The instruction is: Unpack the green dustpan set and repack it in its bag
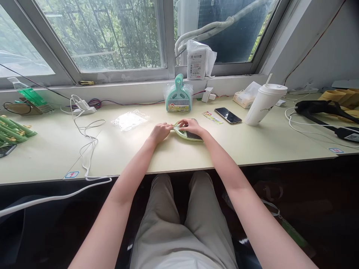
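While lying flat mid-surface near the front edge, a pale green dustpan [188, 133] with dark brush bristles is gripped by both hands: left [160, 131] at its handle end, right [191, 127] on top.

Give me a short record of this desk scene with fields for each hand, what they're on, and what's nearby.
left hand: grips the handle end of the mini dustpan set
right hand: rests on top of the same set
surface: pale desk under a window
behind: packaged dustpan set standing at the sill
right of hands: phone, white cup with straw
left of hands: clear empty bag, white cable
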The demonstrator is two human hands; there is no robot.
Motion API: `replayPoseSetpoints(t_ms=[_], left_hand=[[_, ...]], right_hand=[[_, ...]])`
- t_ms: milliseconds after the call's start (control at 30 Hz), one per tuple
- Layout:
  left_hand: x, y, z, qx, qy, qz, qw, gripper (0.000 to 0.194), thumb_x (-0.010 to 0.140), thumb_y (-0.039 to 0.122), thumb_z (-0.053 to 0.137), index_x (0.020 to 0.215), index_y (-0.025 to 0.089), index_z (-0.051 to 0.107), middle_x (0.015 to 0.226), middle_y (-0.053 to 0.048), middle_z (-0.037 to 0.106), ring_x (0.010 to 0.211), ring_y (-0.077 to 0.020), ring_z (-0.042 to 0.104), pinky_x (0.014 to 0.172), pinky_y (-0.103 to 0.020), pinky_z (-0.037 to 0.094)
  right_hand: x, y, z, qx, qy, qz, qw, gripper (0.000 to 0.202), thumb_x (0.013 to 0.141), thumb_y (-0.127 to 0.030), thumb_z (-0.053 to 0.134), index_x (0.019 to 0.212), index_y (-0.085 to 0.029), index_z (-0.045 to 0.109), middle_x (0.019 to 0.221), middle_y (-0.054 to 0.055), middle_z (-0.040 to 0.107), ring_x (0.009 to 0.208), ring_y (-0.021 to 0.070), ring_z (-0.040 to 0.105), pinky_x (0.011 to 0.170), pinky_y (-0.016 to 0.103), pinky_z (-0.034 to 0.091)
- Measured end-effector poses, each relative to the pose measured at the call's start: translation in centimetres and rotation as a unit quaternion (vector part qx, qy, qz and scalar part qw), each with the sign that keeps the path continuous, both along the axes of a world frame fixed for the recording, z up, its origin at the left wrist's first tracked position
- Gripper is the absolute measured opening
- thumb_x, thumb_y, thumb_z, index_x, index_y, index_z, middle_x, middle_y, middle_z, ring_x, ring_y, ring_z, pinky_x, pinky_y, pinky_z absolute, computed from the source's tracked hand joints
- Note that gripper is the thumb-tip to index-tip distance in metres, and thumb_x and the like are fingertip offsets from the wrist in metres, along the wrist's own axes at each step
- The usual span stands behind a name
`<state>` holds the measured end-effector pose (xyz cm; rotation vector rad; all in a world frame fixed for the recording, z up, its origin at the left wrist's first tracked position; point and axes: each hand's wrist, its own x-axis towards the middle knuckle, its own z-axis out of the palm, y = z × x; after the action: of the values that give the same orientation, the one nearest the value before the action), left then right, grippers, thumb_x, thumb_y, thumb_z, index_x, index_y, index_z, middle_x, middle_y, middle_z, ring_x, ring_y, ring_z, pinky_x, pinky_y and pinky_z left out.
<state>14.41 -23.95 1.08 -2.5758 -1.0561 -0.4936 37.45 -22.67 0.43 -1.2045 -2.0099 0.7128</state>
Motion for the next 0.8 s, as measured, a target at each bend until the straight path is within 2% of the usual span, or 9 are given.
replayPoseSetpoints(t_ms=[100, 200, 300, 400, 600, 800], left_hand=[[-0.1, -0.2, 0.4, -0.025, -0.048, 0.005, 0.999, 0.021, 0.092, 0.024, 0.056, 0.101, 0.022, 0.075, 0.111, -0.008, 0.074, 0.103, -0.0216, 0.067, 0.078, -0.031, 0.052], [0.0, -0.6, 1.1, -0.057, -0.135, 0.028, 0.989, 0.026, 0.094, 0.037, 0.055, 0.102, 0.022, 0.074, 0.107, -0.007, 0.075, 0.096, -0.0204, 0.068, 0.077, -0.029, 0.052], [0.3, -0.8, 1.4, -0.063, -0.187, 0.054, 0.979, 0.03, 0.097, 0.033, 0.048, 0.108, 0.021, 0.072, 0.103, -0.007, 0.075, 0.093, -0.019, 0.068, 0.076, -0.028, 0.051], [0.4, -0.7, 1.1, -0.038, -0.164, 0.054, 0.984, 0.029, 0.097, 0.032, 0.049, 0.108, 0.021, 0.072, 0.105, -0.008, 0.074, 0.102, -0.0214, 0.066, 0.077, -0.029, 0.051], [0.4, -0.5, 0.7, -0.022, -0.121, 0.042, 0.991, 0.035, 0.101, 0.034, 0.042, 0.112, 0.022, 0.073, 0.106, -0.009, 0.074, 0.103, -0.0216, 0.064, 0.076, -0.031, 0.049], [0.2, -0.7, 1.5, 0.002, -0.115, 0.011, 0.993, 0.036, 0.1, 0.027, 0.041, 0.117, 0.024, 0.072, 0.106, -0.007, 0.075, 0.107, -0.0235, 0.06, 0.098, -0.041, 0.042]], right_hand=[[-0.2, -0.3, 0.4, 0.013, -0.007, -0.005, 1.0, 0.036, 0.077, -0.033, 0.071, 0.111, -0.021, 0.073, 0.104, 0.003, 0.076, 0.088, 0.0155, 0.064, 0.086, 0.029, 0.048], [-0.7, -1.0, 1.3, 0.019, 0.021, -0.008, 1.0, 0.029, 0.082, -0.036, 0.065, 0.106, -0.022, 0.076, 0.109, 0.003, 0.075, 0.092, 0.0164, 0.065, 0.088, 0.029, 0.048], [-1.4, -2.0, 2.3, 0.024, 0.041, 0.001, 0.999, 0.028, 0.086, -0.038, 0.062, 0.104, -0.022, 0.077, 0.109, 0.005, 0.074, 0.099, 0.0186, 0.065, 0.091, 0.03, 0.047], [-2.1, -2.8, 2.8, 0.022, 0.044, 0.018, 0.999, 0.027, 0.087, -0.037, 0.062, 0.104, -0.022, 0.078, 0.111, 0.005, 0.074, 0.105, 0.0203, 0.064, 0.095, 0.032, 0.046], [-2.5, -3.0, 3.0, -0.003, 0.077, 0.023, 0.997, 0.028, 0.087, -0.036, 0.063, 0.102, -0.019, 0.077, 0.11, 0.007, 0.075, 0.107, 0.0221, 0.065, 0.098, 0.034, 0.046], [-2.5, -3.4, 3.2, -0.042, 0.128, 0.024, 0.991, 0.029, 0.086, -0.039, 0.064, 0.104, -0.019, 0.077, 0.115, 0.007, 0.075, 0.111, 0.022, 0.065, 0.1, 0.034, 0.047]])
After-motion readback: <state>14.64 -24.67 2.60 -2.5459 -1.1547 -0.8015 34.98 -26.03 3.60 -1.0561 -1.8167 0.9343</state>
